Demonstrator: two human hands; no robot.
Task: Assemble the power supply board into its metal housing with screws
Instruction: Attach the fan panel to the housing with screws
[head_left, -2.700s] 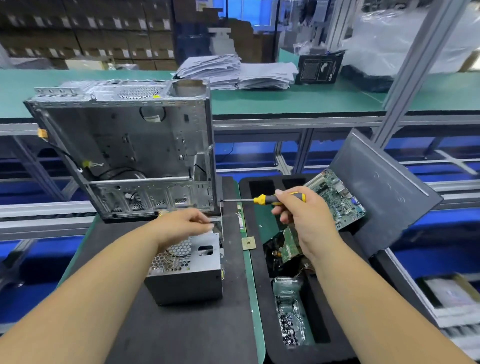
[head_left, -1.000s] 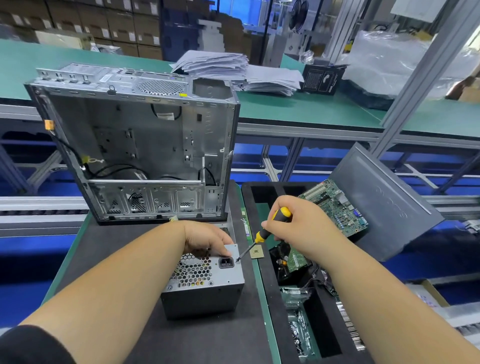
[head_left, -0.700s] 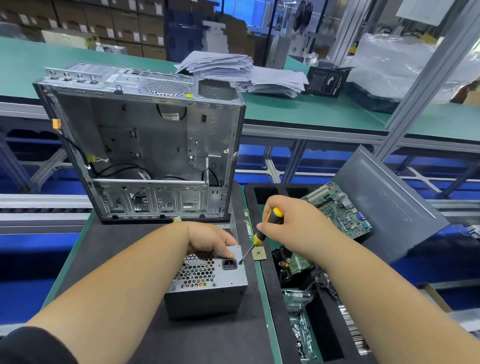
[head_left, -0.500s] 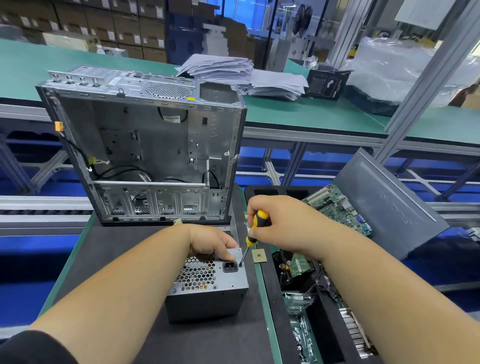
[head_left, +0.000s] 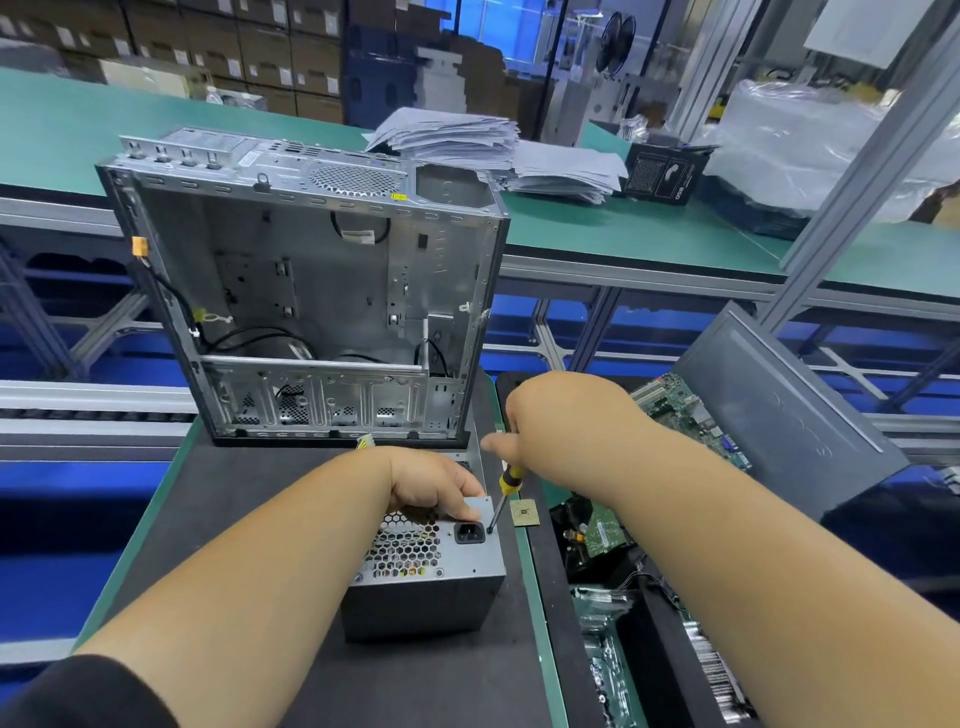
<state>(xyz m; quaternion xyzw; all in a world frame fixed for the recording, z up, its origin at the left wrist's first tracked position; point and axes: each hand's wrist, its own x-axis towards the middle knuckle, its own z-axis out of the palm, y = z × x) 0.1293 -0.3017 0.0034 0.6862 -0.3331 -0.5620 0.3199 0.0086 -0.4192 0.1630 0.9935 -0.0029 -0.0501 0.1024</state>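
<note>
Green matting covers the long bench (head_left: 649, 234) behind, where a heap of loose papers (head_left: 467, 140) lies. Nearer, an open steel computer case (head_left: 311, 280) stands upright on a dark mat (head_left: 249, 493), its bare interior facing the camera, black cables curling at the bottom. Right of it a grey side panel (head_left: 779, 410) leans tilted over a black foam tray (head_left: 556, 623), partly hiding a green motherboard (head_left: 691, 415). Just in front of the case sits the boxy grey power supply (head_left: 426, 571), its top face punched with honeycomb holes, a black socket at one corner. Left hand (head_left: 431, 483) curls over its far edge, holding it down. Right hand (head_left: 540, 421) wraps the yellow-and-black screwdriver (head_left: 501, 499), whose thin shaft slants down to a screw beside the socket. A small square gold chip (head_left: 524, 514) lies just beside the shaft
</note>
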